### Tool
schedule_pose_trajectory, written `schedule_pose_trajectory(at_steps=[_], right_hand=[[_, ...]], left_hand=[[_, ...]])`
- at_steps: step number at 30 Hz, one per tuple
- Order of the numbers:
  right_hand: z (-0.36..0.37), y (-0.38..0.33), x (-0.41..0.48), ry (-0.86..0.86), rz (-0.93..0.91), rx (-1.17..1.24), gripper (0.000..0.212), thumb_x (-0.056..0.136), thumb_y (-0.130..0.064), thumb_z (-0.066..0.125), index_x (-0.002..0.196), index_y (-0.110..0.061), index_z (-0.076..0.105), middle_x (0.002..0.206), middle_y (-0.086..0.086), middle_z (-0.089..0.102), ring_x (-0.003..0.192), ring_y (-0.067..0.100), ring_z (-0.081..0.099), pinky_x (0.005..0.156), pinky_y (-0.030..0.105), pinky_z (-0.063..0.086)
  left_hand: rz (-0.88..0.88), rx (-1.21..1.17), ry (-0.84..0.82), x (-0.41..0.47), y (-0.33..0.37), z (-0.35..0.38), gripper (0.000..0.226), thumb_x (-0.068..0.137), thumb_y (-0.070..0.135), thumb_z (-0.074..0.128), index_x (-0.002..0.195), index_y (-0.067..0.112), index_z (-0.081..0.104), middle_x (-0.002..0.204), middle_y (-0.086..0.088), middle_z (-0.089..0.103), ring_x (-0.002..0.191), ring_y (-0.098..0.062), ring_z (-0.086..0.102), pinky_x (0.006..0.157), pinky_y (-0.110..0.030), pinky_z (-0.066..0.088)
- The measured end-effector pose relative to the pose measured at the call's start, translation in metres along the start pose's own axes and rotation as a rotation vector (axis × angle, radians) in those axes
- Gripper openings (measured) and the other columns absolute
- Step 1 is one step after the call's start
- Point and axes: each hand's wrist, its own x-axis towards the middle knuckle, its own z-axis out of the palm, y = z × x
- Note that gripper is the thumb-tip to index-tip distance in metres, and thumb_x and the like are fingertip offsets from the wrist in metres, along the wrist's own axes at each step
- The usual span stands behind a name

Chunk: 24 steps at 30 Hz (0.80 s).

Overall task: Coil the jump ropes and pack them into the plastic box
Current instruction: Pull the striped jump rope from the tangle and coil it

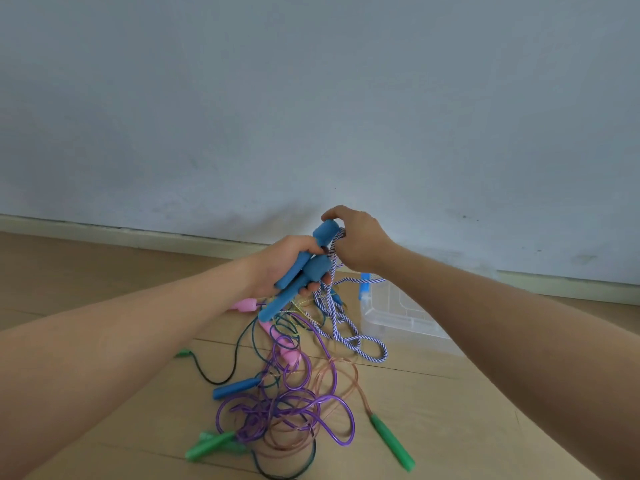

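1. The left hand [277, 268] is closed round two blue handles [303, 273], held together in the air, up and left of the box [388, 323]. Their long axis is tilted, with the top ends toward the wall and the bottom ends down and away from the box.
2. The right hand [360, 237] sits at the handles' top ends, on the side toward the box. Its thumb and fingers pinch the striped cord [337, 320] where it leaves the handles. I cannot tell how many fingers are on it.
3. From that pinch the cord hangs in loose loops. The lowest loop lies on the floor [426, 403], just left of the box. The cord is not yet coiled.
4. The box is clear plastic and stands on the floor below the right forearm, which hides part of it. A blue latch [363, 284] shows at its left end.
5. The step in hand looks like gathering this cord. The slack hangs between the handles and the box, so the right hand is nearer both and seems better placed to draw up loops while the left keeps the handles steady.
6. A pile [287, 393] of other ropes lies left of the box and nearer the person, with purple, brownish and dark cords tangled among green, pink and blue handles. The striped loops reach the pile's far edge, so they may snag when lifted.
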Motion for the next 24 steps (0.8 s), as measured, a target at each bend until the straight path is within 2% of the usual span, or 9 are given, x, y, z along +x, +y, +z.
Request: schedule_pose_trajectory(at_steps=[2, 3, 5, 7, 11, 15, 18, 21, 24], right_hand=[[-0.006, 0.001, 0.000, -0.104, 0.034, -0.110, 0.051, 0.091, -0.010, 0.058, 0.140, -0.021, 0.051, 0.125, 0.015, 0.046, 0.107, 0.036, 0.054, 0.091, 0.042, 0.051], [-0.010, 0.001, 0.003, -0.130, 0.036, -0.143, 0.043, 0.092, -0.010, 0.058, 0.134, -0.015, 0.055, 0.124, 0.017, 0.050, 0.107, 0.036, 0.055, 0.091, 0.042, 0.051], [-0.018, -0.001, 0.008, -0.105, 0.049, -0.150, 0.016, 0.094, -0.009, 0.053, 0.106, -0.002, 0.062, 0.108, 0.018, 0.062, 0.095, 0.032, 0.056, 0.071, 0.035, 0.045], [-0.026, -0.002, 0.009, -0.035, 0.072, -0.092, 0.017, 0.097, -0.013, 0.050, 0.085, -0.003, 0.057, 0.090, 0.013, 0.063, 0.082, 0.029, 0.053, 0.061, 0.033, 0.038], [-0.029, 0.001, 0.009, 0.108, 0.095, 0.051, 0.023, 0.100, -0.017, 0.046, 0.108, -0.006, 0.065, 0.101, 0.013, 0.072, 0.086, 0.030, 0.066, 0.072, 0.037, 0.055], [-0.028, 0.002, 0.008, 0.179, 0.055, 0.134, 0.030, 0.102, -0.007, 0.038, 0.119, -0.013, 0.062, 0.084, 0.001, 0.058, 0.065, 0.015, 0.051, 0.057, 0.028, 0.039], [-0.031, 0.001, 0.009, 0.213, 0.042, 0.092, 0.041, 0.101, -0.003, 0.036, 0.112, -0.015, 0.074, 0.080, -0.005, 0.060, 0.060, 0.012, 0.053, 0.054, 0.020, 0.041], [-0.041, 0.005, 0.008, 0.280, 0.112, 0.183, 0.045, 0.099, -0.003, 0.035, 0.105, -0.014, 0.078, 0.073, -0.003, 0.064, 0.080, 0.034, 0.072, 0.074, 0.038, 0.061], [-0.043, 0.011, 0.010, 0.280, 0.211, 0.154, 0.042, 0.095, 0.002, 0.039, 0.107, -0.005, 0.079, 0.087, 0.004, 0.072, 0.098, 0.039, 0.073, 0.090, 0.045, 0.061]], left_hand=[[0.020, 0.003, -0.031, -0.001, 0.004, -0.002, 0.025, 0.093, 0.024, 0.045, 0.104, 0.003, 0.056, 0.086, -0.023, 0.066, 0.063, -0.030, 0.050, 0.059, -0.038, 0.036], [0.020, 0.005, -0.045, -0.003, 0.006, -0.002, 0.029, 0.093, 0.024, 0.044, 0.105, 0.001, 0.057, 0.087, -0.023, 0.067, 0.065, -0.030, 0.052, 0.060, -0.038, 0.039], [-0.001, -0.008, -0.072, -0.005, 0.009, -0.003, 0.035, 0.095, 0.025, 0.039, 0.107, -0.002, 0.058, 0.088, -0.024, 0.068, 0.066, -0.030, 0.055, 0.062, -0.036, 0.046], [-0.016, -0.001, -0.106, -0.005, 0.009, -0.005, 0.041, 0.094, 0.027, 0.036, 0.108, -0.003, 0.060, 0.089, -0.023, 0.067, 0.068, -0.030, 0.054, 0.065, -0.036, 0.047], [-0.046, -0.028, -0.157, -0.003, 0.007, -0.006, 0.043, 0.092, 0.033, 0.039, 0.113, 0.006, 0.066, 0.092, -0.023, 0.064, 0.070, -0.033, 0.055, 0.073, -0.043, 0.044], [-0.088, -0.068, -0.199, 0.000, 0.002, -0.004, 0.045, 0.093, 0.036, 0.042, 0.124, 0.009, 0.061, 0.097, -0.024, 0.064, 0.069, -0.033, 0.058, 0.073, -0.042, 0.047], [-0.099, -0.086, -0.200, 0.002, -0.001, -0.006, 0.046, 0.096, 0.034, 0.039, 0.130, 0.008, 0.056, 0.101, -0.026, 0.065, 0.072, -0.033, 0.059, 0.073, -0.042, 0.052], [-0.106, -0.097, -0.215, -0.003, -0.002, -0.009, 0.040, 0.097, 0.030, 0.038, 0.124, 0.006, 0.056, 0.093, -0.021, 0.063, 0.069, -0.030, 0.055, 0.069, -0.040, 0.052], [-0.112, -0.077, -0.248, -0.003, -0.004, -0.009, 0.043, 0.094, 0.028, 0.039, 0.124, 0.007, 0.061, 0.083, -0.012, 0.055, 0.062, -0.023, 0.044, 0.061, -0.034, 0.044]])
